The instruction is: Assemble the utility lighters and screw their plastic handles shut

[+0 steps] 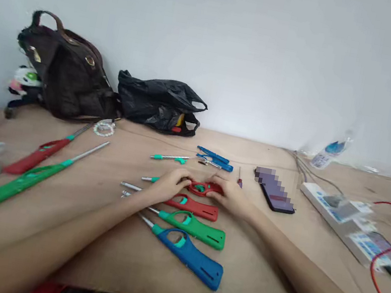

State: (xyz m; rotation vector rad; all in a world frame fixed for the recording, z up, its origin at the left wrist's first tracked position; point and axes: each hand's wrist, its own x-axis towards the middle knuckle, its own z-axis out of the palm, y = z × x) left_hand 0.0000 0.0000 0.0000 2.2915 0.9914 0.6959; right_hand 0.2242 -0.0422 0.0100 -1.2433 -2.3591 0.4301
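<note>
My left hand (169, 185) grips the front part of a small red lighter (198, 188), whose metal tip sticks out to the left. Around the lighter's back end the fingers of my right hand (228, 194) are closed. Just below lie a second red lighter (203, 210), a green lighter (203, 231) and a blue lighter (194, 260), tips to the left, partly under my left forearm. Above my hands are opened blue shell pieces (216, 159) and a metal rod with a teal nozzle and trigger (169, 157). A small screwdriver (240, 180) lies beside my right hand.
Long red (37, 156) and green (18, 186) lighters lie at left, near a bracelet (104, 127). A backpack (75, 77) and black plastic bag (153, 104) stand behind. At right are a phone (274, 193), power strip (337, 222), red cable (374, 261) and bottle (328, 152).
</note>
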